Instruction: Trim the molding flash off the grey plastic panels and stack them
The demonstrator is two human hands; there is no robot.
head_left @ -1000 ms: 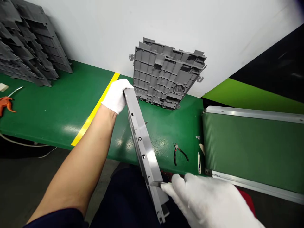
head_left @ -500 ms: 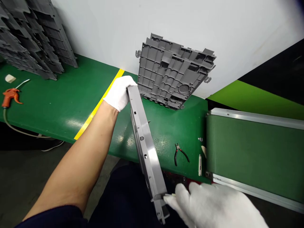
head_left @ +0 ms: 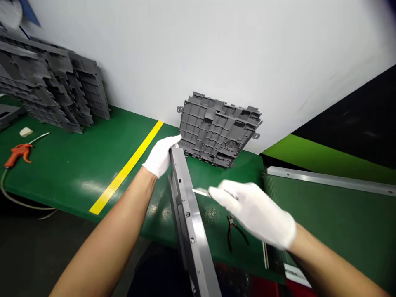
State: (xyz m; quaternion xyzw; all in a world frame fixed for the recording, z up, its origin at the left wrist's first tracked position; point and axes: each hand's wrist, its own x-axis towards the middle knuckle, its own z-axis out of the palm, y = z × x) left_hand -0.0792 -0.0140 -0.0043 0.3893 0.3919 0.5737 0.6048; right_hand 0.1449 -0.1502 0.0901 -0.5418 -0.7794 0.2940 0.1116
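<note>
Extending below the view, the gray panel (head_left: 195,222)

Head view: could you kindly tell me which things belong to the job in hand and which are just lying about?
Apparently in use:
gray panel, held by the left hand
thin blade, held by the right hand

Apparently lying about:
pliers
orange air gun
pale block

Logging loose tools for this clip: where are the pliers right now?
In the head view, the pliers lie on the green table, right of the gray part in the left hand and just below the right hand in the picture.
</note>
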